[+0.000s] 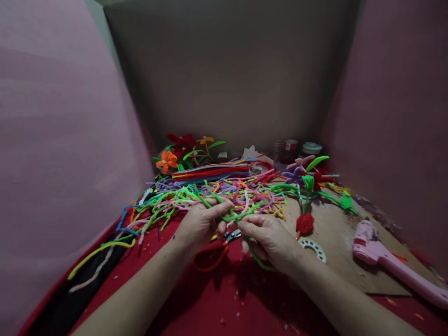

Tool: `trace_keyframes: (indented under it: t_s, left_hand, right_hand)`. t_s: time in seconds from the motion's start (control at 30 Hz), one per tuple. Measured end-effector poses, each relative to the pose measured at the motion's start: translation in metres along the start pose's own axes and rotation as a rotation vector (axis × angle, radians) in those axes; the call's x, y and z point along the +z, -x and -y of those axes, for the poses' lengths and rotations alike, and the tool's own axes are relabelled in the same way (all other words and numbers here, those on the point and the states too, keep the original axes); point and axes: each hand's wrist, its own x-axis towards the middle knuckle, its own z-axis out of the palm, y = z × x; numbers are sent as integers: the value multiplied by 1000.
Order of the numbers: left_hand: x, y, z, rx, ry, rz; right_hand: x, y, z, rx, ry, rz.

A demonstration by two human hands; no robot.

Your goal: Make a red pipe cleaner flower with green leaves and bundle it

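Green pipe cleaners [239, 216] cross between my two hands above the red cloth. My left hand [201, 221] is closed on them, thumb and fingers pinching near the crossing. From the other side, my right hand [264, 235] pinches the same green pieces, and one end hangs below its fingers. Under the hands lie red-handled cutting pliers [212, 256], partly hidden by my left hand. Just beyond my fingers spreads a tangled heap of coloured pipe cleaners [175, 196].
A pink glue gun [381, 261] rests on a brown board [343, 247] at the right, near a white ring with holes [315, 249] and a red pipe-cleaner flower [304, 224]. Behind the heap are straight pipe cleaners [213, 171], an orange flower [167, 161] and jars [311, 148].
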Motion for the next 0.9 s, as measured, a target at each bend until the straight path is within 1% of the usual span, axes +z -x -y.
trace_keyframes:
  t_s: [0.07,0.1,0.17,0.23,0.33,0.47,0.53,0.63,0.77,0.9]
  left_hand:
    - [-3,-1,-2,47,32,-64]
    - [-4,-1,-3,60,39,-80]
    - [-5,0,-4,42,23,-57]
    - [-3,2,-1,-1,-20,5]
    - [-1,5,5,-55,-70,68]
    - [-2,5,11,-112,-126,51]
    - [-2,5,11,-116,-158,29]
    - [2,7,7,-33,-244,7]
    - [9,10,-3,126,-468,2]
    - [11,11,-7,187,-628,-34]
  right_hand:
    - [-1,0,-1,-15,4,23]
    - [-2,-1,-2,-27,-1,4]
    - [-3,-2,-2,-46,-5,-50]
    - [-4,-2,-2,-67,8,-89]
    - [-4,-3,-2,-70,29,-79]
    - [-3,-3,-3,-53,-12,-93]
    - [-3,-4,-3,-45,-30,-92]
    - [-2,-4,-5,-32,-71,-82]
    - [-2,-4,-5,-25,-112,-76]
    - [-2,-3,-6,-33,-131,-69]
